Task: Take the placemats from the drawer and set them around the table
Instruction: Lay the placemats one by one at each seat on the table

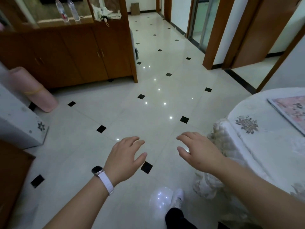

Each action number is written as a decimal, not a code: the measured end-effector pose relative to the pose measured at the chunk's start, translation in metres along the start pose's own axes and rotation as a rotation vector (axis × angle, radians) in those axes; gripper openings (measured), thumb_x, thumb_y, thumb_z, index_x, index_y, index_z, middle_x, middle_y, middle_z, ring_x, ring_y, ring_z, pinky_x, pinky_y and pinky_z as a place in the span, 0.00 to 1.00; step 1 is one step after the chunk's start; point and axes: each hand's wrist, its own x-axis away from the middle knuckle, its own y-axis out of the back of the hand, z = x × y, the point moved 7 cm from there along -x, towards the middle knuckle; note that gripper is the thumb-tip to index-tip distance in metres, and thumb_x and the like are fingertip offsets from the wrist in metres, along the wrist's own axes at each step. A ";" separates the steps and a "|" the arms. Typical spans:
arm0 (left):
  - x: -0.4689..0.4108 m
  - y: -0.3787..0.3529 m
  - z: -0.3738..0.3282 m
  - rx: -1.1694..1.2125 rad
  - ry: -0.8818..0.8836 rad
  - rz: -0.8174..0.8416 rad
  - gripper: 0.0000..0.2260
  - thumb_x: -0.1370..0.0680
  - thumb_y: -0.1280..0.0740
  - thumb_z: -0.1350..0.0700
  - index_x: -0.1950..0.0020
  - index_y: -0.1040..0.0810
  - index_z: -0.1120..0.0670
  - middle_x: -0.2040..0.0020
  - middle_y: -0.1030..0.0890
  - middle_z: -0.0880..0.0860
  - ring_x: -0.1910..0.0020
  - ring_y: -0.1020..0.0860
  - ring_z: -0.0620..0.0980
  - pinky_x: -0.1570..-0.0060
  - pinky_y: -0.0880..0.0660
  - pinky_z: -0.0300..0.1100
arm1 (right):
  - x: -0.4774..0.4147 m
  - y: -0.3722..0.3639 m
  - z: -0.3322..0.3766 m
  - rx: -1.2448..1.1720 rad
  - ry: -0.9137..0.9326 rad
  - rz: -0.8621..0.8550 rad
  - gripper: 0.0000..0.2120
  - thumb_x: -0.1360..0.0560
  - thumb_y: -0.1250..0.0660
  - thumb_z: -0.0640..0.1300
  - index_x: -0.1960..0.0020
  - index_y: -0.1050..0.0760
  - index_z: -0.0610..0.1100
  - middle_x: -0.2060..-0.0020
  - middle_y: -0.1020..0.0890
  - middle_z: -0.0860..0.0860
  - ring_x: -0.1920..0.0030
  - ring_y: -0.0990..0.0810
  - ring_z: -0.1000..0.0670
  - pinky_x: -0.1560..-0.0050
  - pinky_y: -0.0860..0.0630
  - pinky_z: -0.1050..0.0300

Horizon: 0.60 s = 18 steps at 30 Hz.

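The left hand [125, 156] and right hand [198, 152] hover over the floor [148, 90], fingers loosely spread, holding nothing. One floral placemat [292, 109] lies on the table [272, 146], right. Advisable: space further mats evenly round its rim.

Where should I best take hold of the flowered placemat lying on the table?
The placemat lies flat on the tablecloth, so probably only its thin edge offers a hold. Pinch the visible corner, coming from the floor side with the right hand.
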 end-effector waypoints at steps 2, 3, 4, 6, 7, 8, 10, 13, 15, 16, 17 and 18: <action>-0.035 -0.004 -0.001 0.003 -0.006 0.003 0.20 0.23 0.36 0.45 0.34 0.22 0.52 0.34 0.22 0.52 0.34 0.26 0.54 0.37 0.31 0.50 | -0.026 0.001 -0.021 -0.023 -0.008 0.006 0.21 0.20 0.43 0.56 0.30 0.30 0.50 0.33 0.26 0.55 0.35 0.29 0.50 0.36 0.32 0.52; -0.054 -0.005 -0.004 0.000 -0.017 0.007 0.19 0.22 0.35 0.46 0.34 0.22 0.52 0.34 0.22 0.52 0.34 0.26 0.54 0.36 0.32 0.50 | -0.040 0.003 -0.033 -0.029 -0.015 0.004 0.21 0.20 0.43 0.56 0.30 0.30 0.50 0.33 0.26 0.55 0.34 0.29 0.50 0.36 0.33 0.53; -0.075 -0.007 -0.007 -0.008 -0.034 0.015 0.19 0.22 0.34 0.46 0.33 0.22 0.51 0.33 0.23 0.52 0.34 0.26 0.54 0.36 0.32 0.50 | -0.055 0.006 -0.046 -0.033 -0.025 -0.002 0.21 0.20 0.43 0.56 0.30 0.30 0.50 0.33 0.26 0.55 0.34 0.30 0.50 0.36 0.33 0.53; -0.113 -0.010 -0.015 -0.038 -0.077 0.033 0.19 0.22 0.34 0.46 0.33 0.23 0.51 0.33 0.23 0.53 0.33 0.27 0.54 0.36 0.32 0.51 | -0.080 0.014 -0.069 -0.031 -0.047 -0.016 0.21 0.20 0.43 0.56 0.30 0.30 0.50 0.33 0.26 0.55 0.34 0.30 0.50 0.37 0.32 0.53; -0.134 -0.011 -0.020 -0.053 -0.097 0.042 0.19 0.22 0.35 0.46 0.33 0.23 0.51 0.33 0.23 0.53 0.34 0.26 0.55 0.36 0.32 0.51 | -0.093 0.019 -0.083 -0.034 -0.064 -0.019 0.21 0.20 0.43 0.57 0.30 0.30 0.50 0.33 0.26 0.55 0.34 0.30 0.50 0.37 0.32 0.53; -0.154 -0.010 -0.024 -0.062 -0.107 0.048 0.20 0.22 0.36 0.45 0.33 0.22 0.52 0.33 0.23 0.53 0.34 0.26 0.55 0.37 0.31 0.52 | -0.105 0.023 -0.096 -0.039 -0.078 -0.020 0.22 0.20 0.43 0.57 0.30 0.30 0.50 0.33 0.26 0.54 0.34 0.29 0.50 0.37 0.32 0.53; -0.193 -0.006 -0.034 -0.070 -0.113 0.050 0.22 0.23 0.39 0.43 0.33 0.23 0.52 0.34 0.22 0.53 0.34 0.26 0.55 0.37 0.30 0.52 | -0.128 0.032 -0.121 -0.045 -0.094 -0.020 0.22 0.20 0.44 0.57 0.30 0.30 0.51 0.33 0.26 0.55 0.35 0.29 0.50 0.38 0.32 0.53; -0.245 -0.006 -0.047 -0.053 -0.130 0.046 0.25 0.23 0.42 0.40 0.33 0.23 0.52 0.33 0.23 0.53 0.34 0.26 0.55 0.37 0.29 0.52 | -0.160 0.044 -0.155 -0.036 -0.112 -0.023 0.22 0.20 0.44 0.58 0.30 0.30 0.51 0.33 0.26 0.54 0.35 0.30 0.49 0.37 0.32 0.53; -0.273 -0.011 -0.053 -0.044 -0.147 0.054 0.24 0.23 0.41 0.41 0.33 0.23 0.52 0.33 0.23 0.53 0.34 0.26 0.55 0.36 0.30 0.52 | -0.174 0.052 -0.174 -0.043 -0.136 -0.036 0.22 0.20 0.44 0.57 0.30 0.30 0.50 0.34 0.26 0.54 0.35 0.29 0.49 0.37 0.31 0.52; -0.284 -0.014 -0.056 -0.043 -0.159 0.061 0.23 0.23 0.39 0.42 0.33 0.23 0.52 0.33 0.23 0.53 0.34 0.26 0.55 0.37 0.30 0.52 | -0.180 0.055 -0.183 -0.053 -0.153 -0.040 0.22 0.20 0.44 0.57 0.30 0.30 0.50 0.34 0.25 0.53 0.35 0.29 0.49 0.38 0.31 0.51; -0.296 -0.018 -0.059 -0.041 -0.170 0.072 0.22 0.23 0.38 0.43 0.33 0.23 0.52 0.33 0.23 0.53 0.34 0.26 0.55 0.37 0.30 0.52 | -0.184 0.057 -0.191 -0.063 -0.171 -0.041 0.22 0.20 0.44 0.56 0.30 0.30 0.50 0.35 0.25 0.53 0.36 0.29 0.49 0.38 0.31 0.51; -0.307 -0.021 -0.061 -0.042 -0.181 0.084 0.21 0.22 0.37 0.44 0.33 0.23 0.52 0.34 0.23 0.53 0.34 0.26 0.55 0.37 0.30 0.52 | -0.188 0.058 -0.199 -0.071 -0.186 -0.043 0.21 0.20 0.44 0.56 0.30 0.30 0.50 0.35 0.25 0.53 0.36 0.29 0.49 0.37 0.31 0.51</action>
